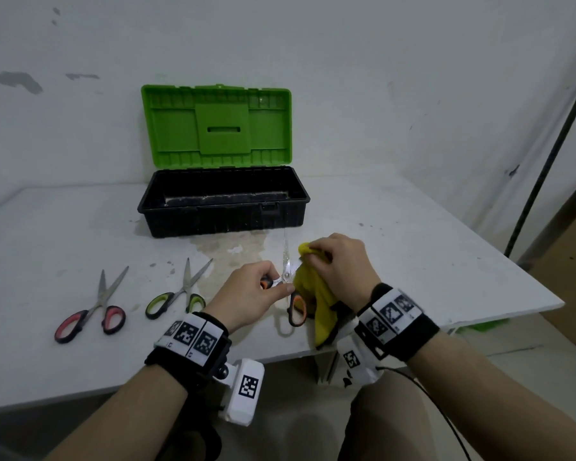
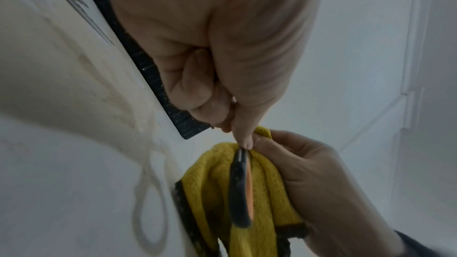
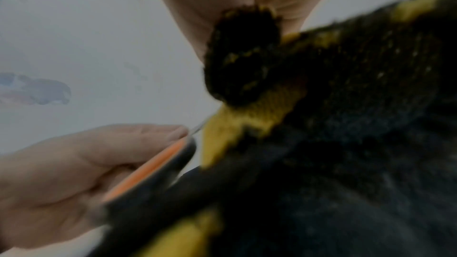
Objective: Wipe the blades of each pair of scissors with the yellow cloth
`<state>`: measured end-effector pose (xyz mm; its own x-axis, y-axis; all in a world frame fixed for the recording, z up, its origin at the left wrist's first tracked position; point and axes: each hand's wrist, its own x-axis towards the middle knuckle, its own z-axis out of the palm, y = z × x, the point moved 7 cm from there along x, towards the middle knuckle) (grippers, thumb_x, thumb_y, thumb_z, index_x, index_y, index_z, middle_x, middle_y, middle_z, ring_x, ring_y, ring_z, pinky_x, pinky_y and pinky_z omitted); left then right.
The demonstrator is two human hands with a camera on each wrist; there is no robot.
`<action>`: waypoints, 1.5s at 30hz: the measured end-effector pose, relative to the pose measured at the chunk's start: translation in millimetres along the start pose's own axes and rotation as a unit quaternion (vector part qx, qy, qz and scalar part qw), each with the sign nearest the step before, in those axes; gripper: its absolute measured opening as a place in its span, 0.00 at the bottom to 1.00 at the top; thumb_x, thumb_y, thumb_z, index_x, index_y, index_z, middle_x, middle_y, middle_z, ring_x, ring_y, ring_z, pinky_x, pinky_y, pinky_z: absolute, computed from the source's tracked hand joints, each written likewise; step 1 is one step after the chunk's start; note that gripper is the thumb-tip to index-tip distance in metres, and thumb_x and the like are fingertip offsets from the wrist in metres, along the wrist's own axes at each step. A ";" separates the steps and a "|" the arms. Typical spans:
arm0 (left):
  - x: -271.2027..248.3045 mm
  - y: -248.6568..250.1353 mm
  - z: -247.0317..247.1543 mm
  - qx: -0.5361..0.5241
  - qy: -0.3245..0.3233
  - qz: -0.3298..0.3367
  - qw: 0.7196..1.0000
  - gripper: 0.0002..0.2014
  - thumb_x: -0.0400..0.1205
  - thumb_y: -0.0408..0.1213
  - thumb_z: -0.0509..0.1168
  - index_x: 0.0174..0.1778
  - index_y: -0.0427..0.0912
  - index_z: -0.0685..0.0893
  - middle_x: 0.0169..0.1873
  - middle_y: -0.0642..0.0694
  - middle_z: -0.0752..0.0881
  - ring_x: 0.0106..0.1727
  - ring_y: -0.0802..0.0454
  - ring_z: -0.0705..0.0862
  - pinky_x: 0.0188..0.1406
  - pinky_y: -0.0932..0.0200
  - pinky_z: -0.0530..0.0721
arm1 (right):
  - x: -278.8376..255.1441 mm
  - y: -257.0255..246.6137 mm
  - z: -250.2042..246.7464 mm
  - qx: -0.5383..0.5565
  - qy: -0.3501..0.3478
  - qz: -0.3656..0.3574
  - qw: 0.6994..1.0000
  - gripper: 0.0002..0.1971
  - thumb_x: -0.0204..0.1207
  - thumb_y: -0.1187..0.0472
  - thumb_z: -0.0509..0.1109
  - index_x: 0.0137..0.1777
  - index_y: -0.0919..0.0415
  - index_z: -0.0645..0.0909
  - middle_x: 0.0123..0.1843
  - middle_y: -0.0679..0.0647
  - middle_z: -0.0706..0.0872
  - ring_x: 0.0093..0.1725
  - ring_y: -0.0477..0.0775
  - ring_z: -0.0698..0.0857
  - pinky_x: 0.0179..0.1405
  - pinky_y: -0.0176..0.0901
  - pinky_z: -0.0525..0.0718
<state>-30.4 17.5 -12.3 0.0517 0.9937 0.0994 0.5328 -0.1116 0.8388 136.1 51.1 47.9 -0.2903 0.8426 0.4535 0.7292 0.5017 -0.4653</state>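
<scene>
The left hand (image 1: pixel 246 292) was clamped on the orange-and-black plastic-handled steel scissors (image 1: pixel 288 281), thumb and fingers pinching at the pivot, blades pointing away toward the far side of the white table (image 1: pixel 413 247). The right hand (image 1: pixel 338 264) was closed on the yellow microfibre cloth with dark edging (image 1: pixel 316 294), bunching it against the right side of the blades near their base.

Risks, as judged:
- The blade edge could cut the cloth or a fingertip if the right hand slid along the edge with only a thin fold between.
- The pinch at the pivot was small; a hard pull could twist the scissors out of it.
- The loose handle loop hung free and could swing the blades apart.

The black plastic toolbox with open green lid (image 1: pixel 223 201) stood at the far centre; its tray appeared to hold nothing, only pale residue.

The red-handled scissors (image 1: pixel 92 311) and the green-handled scissors (image 1: pixel 180 291) lay at near left, open
</scene>
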 end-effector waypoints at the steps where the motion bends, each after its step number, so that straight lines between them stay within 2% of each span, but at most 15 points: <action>1: -0.8 -1.0 0.6 -0.002 -0.004 -0.002 1.000 0.14 0.78 0.50 0.74 0.38 0.45 0.80 0.26 0.53 0.76 0.30 0.53 0.74 0.36 0.51 0.78 | 5.8 7.6 -5.5 -0.007 0.009 0.019 1.000 0.09 0.78 0.55 0.71 0.53 0.54 0.89 0.44 0.52 0.86 0.44 0.50 0.81 0.43 0.33 0.70; 4: -2.3 -4.0 2.5 -0.018 -0.012 -0.016 1.000 0.14 0.79 0.50 0.74 0.39 0.44 0.82 0.28 0.50 0.79 0.32 0.52 0.77 0.37 0.51 0.80 | 13.7 22.4 -23.9 0.000 0.048 0.051 0.998 0.08 0.78 0.54 0.72 0.51 0.56 0.89 0.45 0.52 0.89 0.46 0.52 0.84 0.48 0.39 0.77; 6: -2.1 -5.6 2.2 -0.040 -0.012 -0.026 0.999 0.13 0.79 0.49 0.74 0.39 0.44 0.82 0.27 0.50 0.78 0.30 0.52 0.77 0.36 0.51 0.79 | 7.9 14.9 -33.3 0.013 0.079 0.030 0.996 0.06 0.77 0.55 0.73 0.49 0.55 0.89 0.43 0.51 0.89 0.43 0.50 0.84 0.47 0.41 0.80; 10: 0.0 -2.9 1.2 -0.063 -0.004 -0.027 0.998 0.13 0.79 0.47 0.75 0.39 0.42 0.82 0.25 0.49 0.77 0.28 0.52 0.76 0.33 0.52 0.77 | -17.1 -19.8 -18.5 0.037 0.038 -0.052 0.997 0.07 0.74 0.61 0.75 0.50 0.54 0.90 0.40 0.44 0.83 0.37 0.39 0.78 0.42 0.21 0.72; 12: 0.9 1.1 2.5 -0.049 -0.005 -0.016 0.999 0.14 0.79 0.48 0.75 0.39 0.43 0.81 0.25 0.50 0.77 0.28 0.52 0.77 0.33 0.52 0.78 | -24.0 -26.1 -4.0 0.042 0.004 -0.074 0.996 0.09 0.73 0.64 0.75 0.51 0.54 0.90 0.42 0.46 0.84 0.38 0.38 0.78 0.43 0.17 0.71; 17: 1.3 2.0 1.1 -0.017 0.000 0.007 1.000 0.15 0.77 0.51 0.75 0.37 0.45 0.81 0.26 0.51 0.76 0.30 0.51 0.76 0.36 0.42 0.81 | -20.3 -22.2 4.6 0.029 -0.028 -0.057 0.998 0.10 0.74 0.65 0.72 0.52 0.54 0.90 0.46 0.50 0.85 0.44 0.46 0.82 0.44 0.19 0.70; 23: -1.3 -3.8 0.5 -0.007 -0.005 -0.005 1.000 0.14 0.79 0.49 0.74 0.36 0.45 0.80 0.25 0.53 0.75 0.30 0.52 0.75 0.37 0.49 0.79 | 7.2 12.7 -16.3 -0.009 0.013 0.033 0.999 0.08 0.78 0.58 0.70 0.52 0.54 0.90 0.43 0.50 0.83 0.46 0.51 0.81 0.39 0.29 0.67; 26: -0.8 -5.1 -2.0 -0.018 0.005 -0.015 1.000 0.15 0.79 0.50 0.74 0.40 0.42 0.82 0.28 0.48 0.78 0.30 0.51 0.76 0.36 0.50 0.78 | 2.5 3.2 -25.5 0.000 0.044 0.005 0.999 0.08 0.78 0.56 0.72 0.52 0.55 0.90 0.40 0.50 0.83 0.41 0.49 0.79 0.37 0.24 0.68; 30: 1.4 -0.4 -2.1 -0.039 0.006 -0.014 0.999 0.15 0.79 0.49 0.75 0.39 0.41 0.81 0.27 0.47 0.77 0.28 0.51 0.76 0.33 0.50 0.76 | -21.6 -27.9 -3.6 0.022 -0.015 -0.069 0.997 0.07 0.78 0.58 0.71 0.53 0.51 0.90 0.40 0.45 0.80 0.38 0.42 0.77 0.38 0.22 0.69; 33: 1.2 2.4 0.5 -0.028 -0.001 -0.004 1.000 0.16 0.78 0.49 0.75 0.40 0.40 0.81 0.27 0.47 0.77 0.29 0.49 0.76 0.34 0.49 0.76 | -25.2 -29.1 6.5 0.023 -0.025 -0.076 0.997 0.08 0.78 0.58 0.71 0.53 0.53 0.90 0.41 0.44 0.79 0.40 0.42 0.78 0.38 0.21 0.69; 37: -0.3 2.6 -0.7 -0.033 -0.005 0.001 0.999 0.15 0.78 0.49 0.75 0.37 0.44 0.81 0.24 0.51 0.76 0.28 0.51 0.75 0.34 0.49 0.77 | -13.4 -14.7 0.0 0.027 -0.001 -0.039 0.999 0.07 0.77 0.56 0.73 0.50 0.53 0.91 0.38 0.44 0.79 0.38 0.43 0.78 0.37 0.21 0.70; 39: -1.0 3.7 -1.6 -0.029 -0.005 0.003 1.000 0.14 0.78 0.49 0.75 0.35 0.46 0.80 0.23 0.52 0.75 0.28 0.52 0.74 0.34 0.49 0.76 | -4.5 -4.4 -7.9 0.020 0.015 -0.008 1.000 0.08 0.76 0.54 0.73 0.50 0.54 0.91 0.37 0.46 0.80 0.38 0.46 0.79 0.36 0.23 0.69; 41: -1.4 3.7 -1.4 -0.027 -0.007 -0.003 1.000 0.14 0.78 0.48 0.75 0.35 0.46 0.80 0.24 0.52 0.75 0.28 0.53 0.73 0.34 0.49 0.76 | 2.5 5.7 -16.4 0.018 0.025 0.022 0.999 0.09 0.76 0.52 0.73 0.49 0.55 0.91 0.38 0.48 0.84 0.39 0.47 0.80 0.38 0.31 0.73; 42: -1.3 2.7 -0.9 -0.030 -0.008 -0.009 0.999 0.13 0.79 0.48 0.75 0.36 0.46 0.80 0.25 0.51 0.76 0.28 0.52 0.74 0.34 0.50 0.77 | 3.9 11.3 -20.4 0.035 0.028 0.042 0.998 0.09 0.76 0.51 0.73 0.48 0.55 0.91 0.38 0.48 0.87 0.39 0.46 0.81 0.40 0.32 0.76; 45: -0.8 -0.6 -0.4 -0.052 -0.006 -0.026 0.998 0.13 0.79 0.47 0.75 0.37 0.45 0.80 0.25 0.50 0.76 0.28 0.52 0.74 0.34 0.51 0.77 | 3.2 20.0 -27.3 0.114 0.034 0.083 0.989 0.10 0.79 0.50 0.68 0.47 0.51 0.89 0.39 0.43 0.89 0.40 0.37 0.84 0.40 0.26 0.77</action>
<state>-31.1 16.7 -12.6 0.0372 0.9981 0.0482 0.4450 -0.0597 0.8935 166.8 58.5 60.8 -0.1309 0.9057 0.4032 0.6021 0.3958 -0.6934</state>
